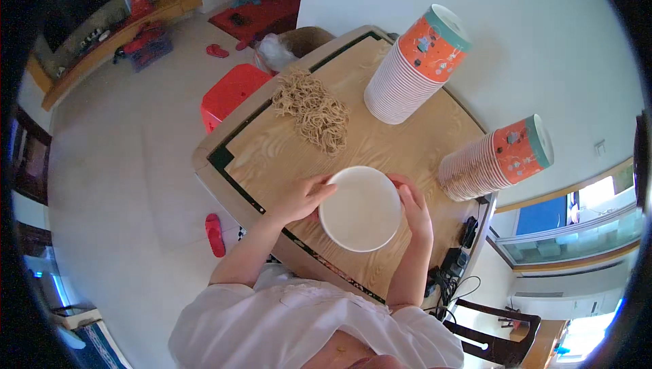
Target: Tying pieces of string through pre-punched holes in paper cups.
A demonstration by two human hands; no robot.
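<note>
A white-lined paper tub point(360, 209) stands at the near side of the wooden table, its round mouth facing up and nothing visible inside. My left hand point(307, 197) wraps its left side, the thumb along the rim. On the opposite side my right hand point(412, 204) grips the wall, fingers curled round behind it. Beyond the tub lies a loose heap of tan string-like strands point(314, 111), tangled together. Two tall nested stacks of orange and teal paper tubs, the far stack point(418, 63) and the right stack point(496, 158), stand on the table's right part.
The wooden table point(272, 148) has a dark inlaid border. Red stool point(234, 94) sits past its left edge, near a bin with a white bag point(275, 53). Black cables and adapters point(448, 267) hang by the right corner, above a dark chair point(499, 331). A red slipper point(215, 235) lies on the floor.
</note>
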